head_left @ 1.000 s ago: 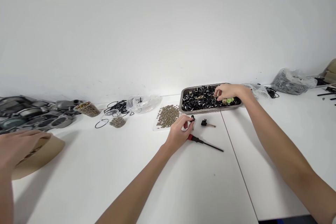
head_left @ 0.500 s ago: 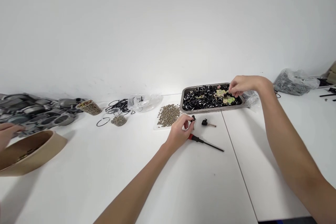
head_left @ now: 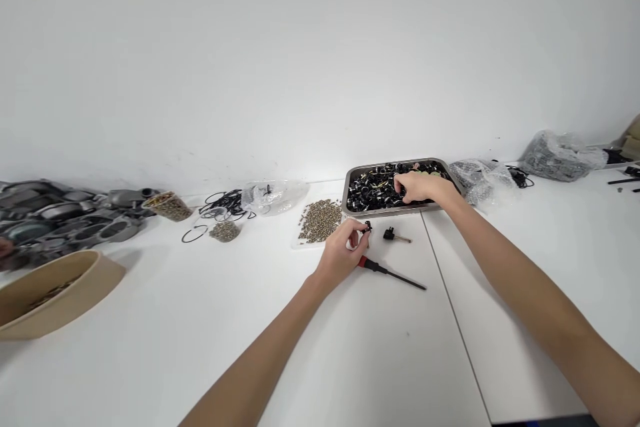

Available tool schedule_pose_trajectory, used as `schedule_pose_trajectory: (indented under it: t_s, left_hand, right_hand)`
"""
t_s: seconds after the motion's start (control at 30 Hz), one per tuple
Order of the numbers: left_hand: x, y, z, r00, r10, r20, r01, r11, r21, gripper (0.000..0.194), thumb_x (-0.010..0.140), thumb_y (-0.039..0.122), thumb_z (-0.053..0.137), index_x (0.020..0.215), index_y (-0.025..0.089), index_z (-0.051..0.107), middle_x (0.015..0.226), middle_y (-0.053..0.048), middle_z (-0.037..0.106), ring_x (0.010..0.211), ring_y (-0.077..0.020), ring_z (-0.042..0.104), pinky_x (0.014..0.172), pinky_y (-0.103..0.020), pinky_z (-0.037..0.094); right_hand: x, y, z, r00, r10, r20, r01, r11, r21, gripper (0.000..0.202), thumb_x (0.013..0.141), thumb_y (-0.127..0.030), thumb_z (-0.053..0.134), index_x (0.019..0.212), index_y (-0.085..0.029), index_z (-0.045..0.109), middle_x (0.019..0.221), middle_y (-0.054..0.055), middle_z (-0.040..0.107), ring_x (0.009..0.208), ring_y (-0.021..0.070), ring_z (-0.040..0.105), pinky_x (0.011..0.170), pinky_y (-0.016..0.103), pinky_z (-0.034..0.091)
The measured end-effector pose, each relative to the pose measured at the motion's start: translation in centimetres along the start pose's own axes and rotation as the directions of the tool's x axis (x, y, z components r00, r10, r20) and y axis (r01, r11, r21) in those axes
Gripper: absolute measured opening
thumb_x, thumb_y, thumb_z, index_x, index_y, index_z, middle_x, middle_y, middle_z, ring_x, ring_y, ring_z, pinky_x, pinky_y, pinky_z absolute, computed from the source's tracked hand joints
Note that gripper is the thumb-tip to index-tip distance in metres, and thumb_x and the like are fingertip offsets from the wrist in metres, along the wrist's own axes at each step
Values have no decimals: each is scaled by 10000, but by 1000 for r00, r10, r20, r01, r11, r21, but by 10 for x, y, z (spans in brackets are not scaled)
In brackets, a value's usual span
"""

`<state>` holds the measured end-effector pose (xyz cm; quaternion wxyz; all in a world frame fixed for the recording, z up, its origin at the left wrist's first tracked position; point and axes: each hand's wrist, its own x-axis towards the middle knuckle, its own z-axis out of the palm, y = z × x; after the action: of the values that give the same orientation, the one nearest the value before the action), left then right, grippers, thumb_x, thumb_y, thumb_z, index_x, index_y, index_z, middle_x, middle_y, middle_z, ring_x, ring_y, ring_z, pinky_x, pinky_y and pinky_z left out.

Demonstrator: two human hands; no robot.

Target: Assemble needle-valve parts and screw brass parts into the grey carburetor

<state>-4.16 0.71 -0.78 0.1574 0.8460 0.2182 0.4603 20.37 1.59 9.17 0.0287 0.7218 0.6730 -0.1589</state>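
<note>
Between the thumb and fingers of my left hand (head_left: 345, 243) is a small black part (head_left: 367, 227), held just above the white table. My right hand (head_left: 415, 185) reaches into a metal tray (head_left: 345, 210) heaped with small black parts (head_left: 370, 195). Its fingertips are pinched together down among the pieces, and whatever they grip is hidden. Below my left hand lies a screwdriver (head_left: 395, 275) with a red and black handle. A black piece with a metal pin (head_left: 397, 235) rests in front of the tray.
Small brass-coloured fittings (head_left: 321, 220) spread over a white lid left of the tray. Farther left are black rings (head_left: 227, 203), a cup of small parts (head_left: 169, 205), a beige bin (head_left: 95, 280) and grey castings (head_left: 65, 210). Bubble wrap (head_left: 483, 180) lies right of the tray. Another person's hand (head_left: 6, 247) shows at the left edge.
My right hand has moved left across the tray, from the yellow-green pieces to the black parts. My left hand stays in place. The other person's hand has drawn back towards the left edge.
</note>
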Motion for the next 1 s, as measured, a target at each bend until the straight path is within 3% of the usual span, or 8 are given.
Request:
schedule_pose_trajectory:
  t_s: [0.4, 0.57, 0.77, 1.0]
  left_hand:
    - [-1, 0, 1, 999, -31, 7, 31, 999, -6, 59, 898, 240, 554, 925, 194, 578, 718, 10, 574, 579, -92, 529, 568, -225, 464]
    - [-2, -1, 2, 999, -47, 7, 47, 999, -19, 65, 897, 245, 556, 927, 191, 579, 703, 12, 578, 577, -94, 536, 563, -226, 466]
    - [-2, -1, 1, 999, -46, 10, 46, 999, -19, 55, 892, 232, 561, 928, 193, 576, 704, 14, 581, 581, -94, 542, 570, -226, 469]
    - [-2, -1, 2, 999, -51, 5, 51, 999, -14, 74, 897, 256, 555, 924, 193, 581, 708, 11, 588, 577, -96, 541, 570, -230, 471]
  right_hand:
    - [9, 15, 16, 966, -190, -175, 208, 974, 90, 282, 699, -106, 643, 953, -191, 554, 1098, 56, 581, 830, 152, 544, 608, 227, 367]
    - [11, 16, 23, 957, -211, -197, 230, 970, 80, 334, 705, -87, 620, 1012, -194, 544, 1124, 69, 561, 895, 179, 538, 659, 237, 376]
    - [11, 10, 28, 951, -240, -193, 249, 968, 24, 610, 697, 3, 526, 1231, -291, 529, 1149, 72, 557, 1063, 256, 521, 768, 289, 366]
    - [9, 5, 28, 955, -220, -199, 223, 975, -8, 491, 670, 7, 517, 1083, -252, 578, 1111, 82, 563, 1037, 270, 520, 719, 288, 354]
